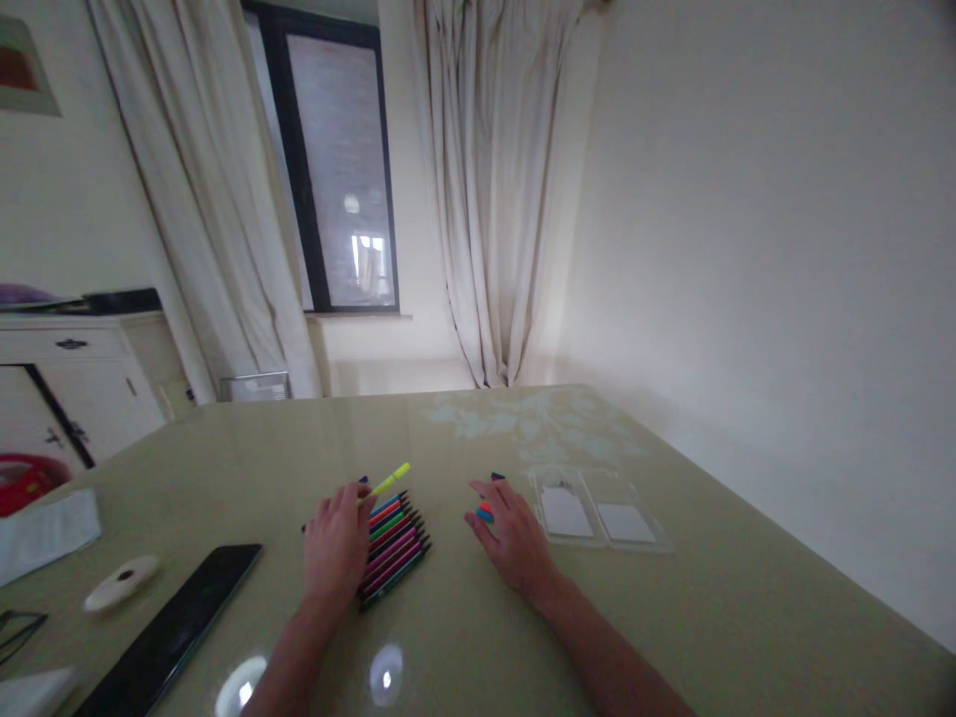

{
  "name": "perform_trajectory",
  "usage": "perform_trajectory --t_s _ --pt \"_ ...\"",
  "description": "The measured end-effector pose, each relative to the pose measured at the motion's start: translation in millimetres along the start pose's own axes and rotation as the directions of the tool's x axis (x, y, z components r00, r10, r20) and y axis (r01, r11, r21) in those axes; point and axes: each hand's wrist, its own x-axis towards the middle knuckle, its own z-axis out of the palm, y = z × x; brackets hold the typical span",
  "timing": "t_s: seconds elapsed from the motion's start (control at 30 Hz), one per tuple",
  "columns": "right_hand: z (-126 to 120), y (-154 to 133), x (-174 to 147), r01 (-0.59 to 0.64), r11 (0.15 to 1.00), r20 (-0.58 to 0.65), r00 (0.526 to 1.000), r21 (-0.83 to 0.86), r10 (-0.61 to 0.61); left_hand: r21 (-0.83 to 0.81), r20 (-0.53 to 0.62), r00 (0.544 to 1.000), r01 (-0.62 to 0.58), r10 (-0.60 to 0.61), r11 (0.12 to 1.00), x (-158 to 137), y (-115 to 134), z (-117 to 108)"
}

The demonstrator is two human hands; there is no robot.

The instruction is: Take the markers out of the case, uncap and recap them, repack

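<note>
My left hand (pixel 338 538) is closed around a yellow marker (pixel 392 479), which sticks out past the fingers to the upper right. Just right of that hand, a slanted row of slim coloured pens or pencils (pixel 392 553) with dark tips lies side by side on the table; the hand hides its left part. My right hand (pixel 509 528) rests with fingers apart over a few small coloured pieces. Blue and orange ends (pixel 485 512) show between thumb and fingers, and a dark end (pixel 497 476) pokes out beyond the fingertips. The rest of these is hidden.
Right of my right hand lies a clear plastic case (pixel 642 545) with white cards inside. A black tablet-like slab (pixel 175 622), a white oval object (pixel 121 585) and a white cloth or paper (pixel 49 533) are on the table's left. A wall runs along the right edge.
</note>
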Motion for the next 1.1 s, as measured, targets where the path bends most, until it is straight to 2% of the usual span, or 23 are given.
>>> perform_trajectory --t_s 0.07,0.13,0.2,0.3,0.43,0.5,0.63,0.73,0.8,0.87,0.93,0.97,1.03,1.1 --pt "-4 -5 0 0.048 0.995 -0.05 0.998 0.091 -0.043 -0.174 0.032 0.981 -0.181 0.189 0.968 -8 25 5" --pt "-6 -7 -1 0.099 0.987 -0.078 0.993 0.127 -0.09 -0.264 0.05 0.951 -0.281 0.304 0.923 -17 46 10" --pt "-6 -7 -3 0.126 0.983 -0.096 0.989 0.136 -0.114 -0.296 0.028 0.944 -0.305 0.328 0.905 -25 57 13" --pt "-5 -6 -5 0.131 0.978 -0.113 0.987 0.164 -0.113 -0.294 0.004 0.932 -0.345 0.362 0.891 -32 62 10" --pt "-3 -10 -7 0.175 0.972 -0.059 0.984 0.156 -0.168 -0.226 -0.069 0.867 -0.495 0.493 0.839 -40 65 5" --pt "-3 -13 -7 0.212 0.967 -0.018 0.977 0.145 -0.212 -0.209 -0.067 0.853 -0.519 0.517 0.829 -44 68 9" --pt "-5 -16 -8 0.223 0.963 0.042 0.972 0.149 -0.232 -0.246 0.0 0.882 -0.457 0.471 0.855 -49 72 20" --pt "-9 -12 -7 0.258 0.957 0.072 0.961 0.134 -0.269 -0.278 0.077 0.904 -0.386 0.421 0.88 -46 73 17" --pt "-14 -4 -5 0.277 0.951 0.034 0.958 0.138 -0.284 -0.264 0.161 0.929 -0.284 0.332 0.922 -41 72 11" --pt "-20 9 -2 0.227 0.96 -0.068 0.974 0.164 -0.218 -0.21 0.216 0.954 -0.161 0.207 0.964 -35 67 5" --pt "-24 22 1 0.129 0.974 -0.185 0.978 0.187 -0.094 -0.156 0.176 0.973 -0.12 0.147 0.98 -27 55 3" --pt "-26 28 2 0.09 0.979 -0.224 0.973 0.182 -0.048 -0.138 0.122 0.978 -0.152 0.169 0.979 -24 47 4" --pt "-26 35 3 0.033 0.987 -0.247 0.969 0.155 0.007 -0.068 0.031 0.981 -0.189 0.191 0.98 -17 29 9" --pt "-24 37 3 0.003 0.992 -0.211 0.977 0.126 0.024 0.011 0.018 0.989 -0.146 0.146 0.989 -11 12 16"
